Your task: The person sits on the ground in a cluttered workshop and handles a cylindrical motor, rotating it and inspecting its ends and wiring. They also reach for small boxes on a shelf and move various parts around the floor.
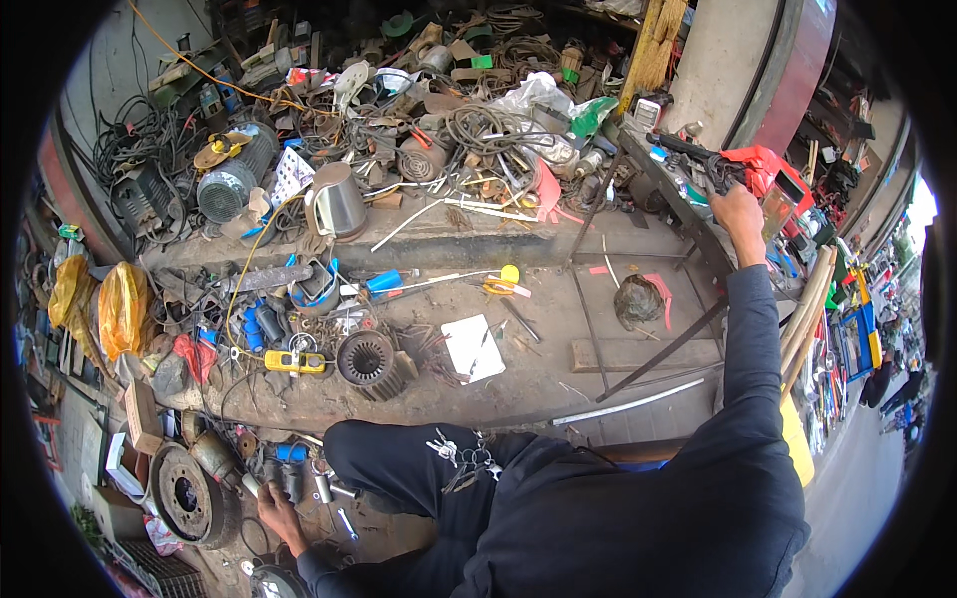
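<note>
My left hand [281,516] is low at the left, its fingers closed at the end of a pale cylinder [250,484]. Beside it lie dark cylinders [291,480], a silver cylinder [323,488] and a wrench [347,524]. At the upper right my right hand [738,214] reaches to the cluttered top of a metal-framed stand [688,204]. Its fingers are curled by a black object [720,171], next to a red bag [760,167]; what they hold is hidden.
A slotted motor stator [371,361], a yellow pendant control [295,361] and a white sheet [474,349] lie on the ledge before me. Behind are a metal kettle [339,202], an electric motor [234,179] and heaped cables. A wheel [186,494] stands at the lower left.
</note>
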Available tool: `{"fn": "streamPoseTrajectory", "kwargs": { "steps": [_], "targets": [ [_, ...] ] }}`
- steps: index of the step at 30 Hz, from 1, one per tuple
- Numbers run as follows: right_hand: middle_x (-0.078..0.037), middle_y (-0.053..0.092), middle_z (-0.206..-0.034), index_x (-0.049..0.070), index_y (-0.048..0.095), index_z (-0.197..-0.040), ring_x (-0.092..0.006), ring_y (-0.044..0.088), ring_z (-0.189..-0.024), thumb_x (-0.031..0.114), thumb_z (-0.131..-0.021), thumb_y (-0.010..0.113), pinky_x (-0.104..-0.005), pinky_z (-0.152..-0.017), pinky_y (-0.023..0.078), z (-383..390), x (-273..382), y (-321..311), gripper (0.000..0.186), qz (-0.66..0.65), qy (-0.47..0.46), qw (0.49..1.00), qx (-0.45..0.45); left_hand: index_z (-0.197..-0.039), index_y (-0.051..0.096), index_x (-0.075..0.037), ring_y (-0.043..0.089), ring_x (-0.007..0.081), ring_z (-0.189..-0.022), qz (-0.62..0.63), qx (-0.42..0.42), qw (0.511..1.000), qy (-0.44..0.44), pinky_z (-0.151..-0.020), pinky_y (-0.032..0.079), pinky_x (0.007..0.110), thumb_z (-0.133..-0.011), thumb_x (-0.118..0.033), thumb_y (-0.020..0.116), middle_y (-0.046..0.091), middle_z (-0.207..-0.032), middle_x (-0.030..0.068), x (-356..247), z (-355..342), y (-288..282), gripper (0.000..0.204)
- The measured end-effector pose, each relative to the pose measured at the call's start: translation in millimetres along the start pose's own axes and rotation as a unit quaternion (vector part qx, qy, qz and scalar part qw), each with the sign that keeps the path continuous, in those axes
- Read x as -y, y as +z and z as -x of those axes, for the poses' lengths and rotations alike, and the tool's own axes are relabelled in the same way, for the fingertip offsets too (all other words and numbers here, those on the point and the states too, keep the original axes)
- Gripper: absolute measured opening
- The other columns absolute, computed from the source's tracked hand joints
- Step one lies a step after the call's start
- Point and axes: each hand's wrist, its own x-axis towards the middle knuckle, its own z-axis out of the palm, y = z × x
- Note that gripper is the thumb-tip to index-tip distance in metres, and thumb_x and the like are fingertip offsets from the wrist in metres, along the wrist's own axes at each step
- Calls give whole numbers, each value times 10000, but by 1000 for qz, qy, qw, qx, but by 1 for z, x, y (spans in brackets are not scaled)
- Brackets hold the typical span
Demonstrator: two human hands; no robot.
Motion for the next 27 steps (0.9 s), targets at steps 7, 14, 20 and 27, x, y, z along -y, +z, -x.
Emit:
{"fn": "streamPoseTrajectory", "kwargs": {
  "steps": [7, 14, 20, 27],
  "targets": [
    [-341, 680, -1151, -52, 684, -1097, -492, 695, -1050, 185, -884, 620, -537, -915, 564, -16, -27, 42, 326, 22, -49, 995, -78, -972, 668, 50, 603, 235, -678, 2, 35, 999, -33, -638, 490, 399, -1015, -227, 617, 655, -773, 151, 0, -2, 1, 285],
    [-330, 586, -1203, -42, 605, -1183, -507, 706, -955, 118, -897, 604, -555, -826, 586, -17, -26, 65, 327, 31, -45, 988, -143, -970, 673, 43, 603, 229, -673, 7, 19, 999, -33, -629, 487, 394, -1014, -230, 620, 654, -767, 149, 2, 2, -1, 282],
    [-316, 565, -1221, -3, 574, -1173, -511, 703, -915, 98, -889, 598, -563, -792, 592, -12, -18, 59, 302, 10, -88, 978, -188, -991, 687, 37, 608, 219, -681, 20, 48, 993, -102, -640, 493, 383, -1020, -226, 614, 653, -774, 153, -16, 4, -10, 275],
    [-172, 722, -1230, -3, 650, -1324, -274, 696, -1097, 233, -1039, 610, -373, -958, 536, 27, 114, 58, 372, -353, -311, 881, -54, -1142, 713, -9, 643, 170, -745, -21, 21, 997, -66, -712, 519, 357, -1017, -246, 630, 718, -858, 98, -39, 24, -17, 281]
  ]
}}
